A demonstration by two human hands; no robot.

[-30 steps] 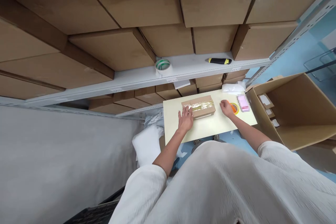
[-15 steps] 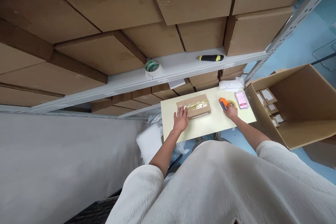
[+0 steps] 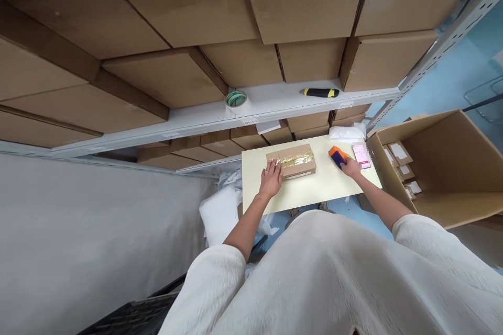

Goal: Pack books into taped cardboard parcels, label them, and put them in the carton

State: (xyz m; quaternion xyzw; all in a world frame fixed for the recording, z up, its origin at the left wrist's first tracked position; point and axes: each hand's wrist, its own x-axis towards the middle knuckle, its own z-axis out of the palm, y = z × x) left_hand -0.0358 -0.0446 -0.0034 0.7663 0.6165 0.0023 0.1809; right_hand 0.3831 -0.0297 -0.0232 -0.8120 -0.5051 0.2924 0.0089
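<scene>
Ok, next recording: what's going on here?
A person stands at a pale table. Their left hand rests open on the left end of a closed carton with shiny tape along its top. Their right hand grips an orange-and-dark-blue tool, apart from the carton. A phone-like device with a pink screen lies beside that hand, and to the right a large open box holds smaller labelled boxes.

Left hand [image 3: 271, 178] lies palm down just below frame centre; right hand [image 3: 350, 167] is gripping, right of centre
</scene>
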